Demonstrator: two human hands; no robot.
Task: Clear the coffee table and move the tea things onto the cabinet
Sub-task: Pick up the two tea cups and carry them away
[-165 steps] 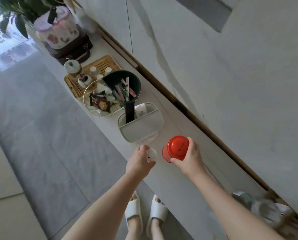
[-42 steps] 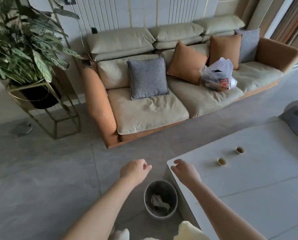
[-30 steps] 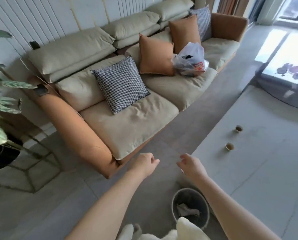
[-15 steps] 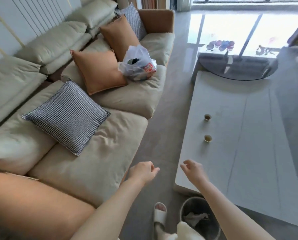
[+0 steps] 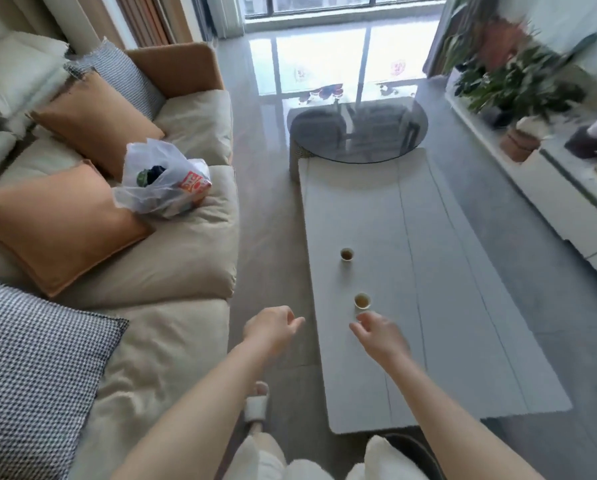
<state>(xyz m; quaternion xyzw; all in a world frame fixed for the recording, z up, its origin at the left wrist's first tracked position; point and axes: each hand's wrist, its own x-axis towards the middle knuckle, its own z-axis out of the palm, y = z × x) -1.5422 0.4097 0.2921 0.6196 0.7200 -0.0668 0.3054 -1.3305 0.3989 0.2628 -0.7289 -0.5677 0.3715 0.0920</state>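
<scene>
Bare-handed, you are reaching your right hand (image 5: 376,336), fingers loosely curled and holding nothing, toward the near teacup (image 5: 362,302) just beyond your fingertips on the coffee table (image 5: 463,306); your left hand (image 5: 271,329) is hanging half-curled, also holding nothing. Both cups are holding tea, so be pinching each by its wall and lifting level; the far teacup (image 5: 346,254) is standing well apart, further along.

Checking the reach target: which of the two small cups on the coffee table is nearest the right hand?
The near cup, just beyond the right hand. The far cup stands farther along the coffee table.
</scene>
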